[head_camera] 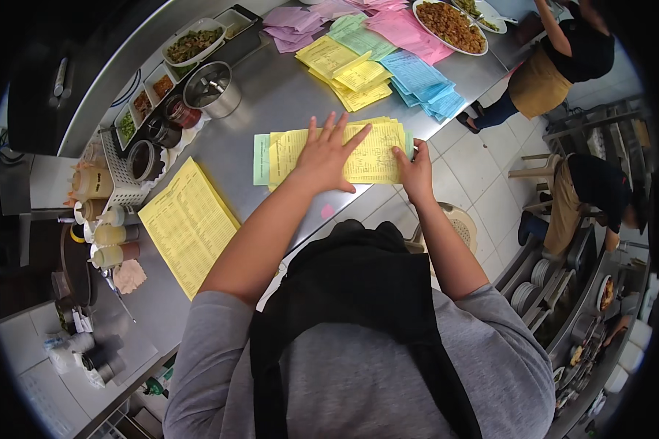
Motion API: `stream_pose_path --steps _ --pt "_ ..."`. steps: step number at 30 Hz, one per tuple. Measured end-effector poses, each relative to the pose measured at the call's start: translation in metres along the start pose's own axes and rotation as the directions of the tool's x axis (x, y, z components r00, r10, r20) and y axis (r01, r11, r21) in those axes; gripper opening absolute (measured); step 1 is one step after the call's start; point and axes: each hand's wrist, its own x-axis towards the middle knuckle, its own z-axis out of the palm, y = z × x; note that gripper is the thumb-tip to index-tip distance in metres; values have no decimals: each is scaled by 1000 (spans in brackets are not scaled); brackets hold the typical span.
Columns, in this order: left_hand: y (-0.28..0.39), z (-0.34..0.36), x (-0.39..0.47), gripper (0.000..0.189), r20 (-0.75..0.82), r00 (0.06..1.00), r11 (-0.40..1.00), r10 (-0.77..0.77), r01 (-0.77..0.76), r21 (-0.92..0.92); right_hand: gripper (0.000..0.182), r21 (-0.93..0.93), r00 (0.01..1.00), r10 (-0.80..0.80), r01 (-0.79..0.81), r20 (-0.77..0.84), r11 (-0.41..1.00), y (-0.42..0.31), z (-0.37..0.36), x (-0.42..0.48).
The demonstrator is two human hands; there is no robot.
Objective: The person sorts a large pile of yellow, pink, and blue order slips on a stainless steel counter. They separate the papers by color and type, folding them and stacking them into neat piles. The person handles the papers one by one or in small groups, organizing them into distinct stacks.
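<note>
A stack of printed yellow paper slips [376,159] lies over the front edge of the steel counter [241,142]. Flat on top of it rests my left hand [324,156], fingers spread, gripping nothing. My right hand [417,173] pinches the stack's right end, thumb on top and fingers at the far side. A green slip [261,159] sticks out from under the yellow ones at the left, and a strip of green shows at the right end too. Handwriting marks the top slip. To the left lies a larger pad of yellow printed sheets [189,225].
Beyond my hands are piles of yellow slips [348,74], blue slips [423,82] and pink slips [406,33], beside a food platter [450,27]. A steel pot [212,90] and sauce bottles [112,255] line the left. Two people work at right; a plastic stool [456,225] stands below.
</note>
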Motion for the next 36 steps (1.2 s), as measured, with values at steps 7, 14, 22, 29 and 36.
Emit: stream_pose_path --steps 7,14,22,29,36 --pt "-1 1 15 121 154 988 994 -32 48 -102 40 249 920 296 -359 258 900 -24 -1 5" --pt "-25 10 -7 119 -72 968 957 -241 225 -184 18 157 888 232 -315 398 936 -22 -18 28" --pt "-62 22 -67 102 -37 644 191 -764 172 -966 15 286 934 6 -115 357 951 -19 -43 3" --pt "-84 1 -92 82 -1 864 -119 -504 -71 -990 22 399 930 -148 2 336 917 -39 -47 -6" --pt "-70 22 -89 69 -112 845 213 -524 3 -977 33 249 942 -57 -29 330 968 -10 -36 -12"
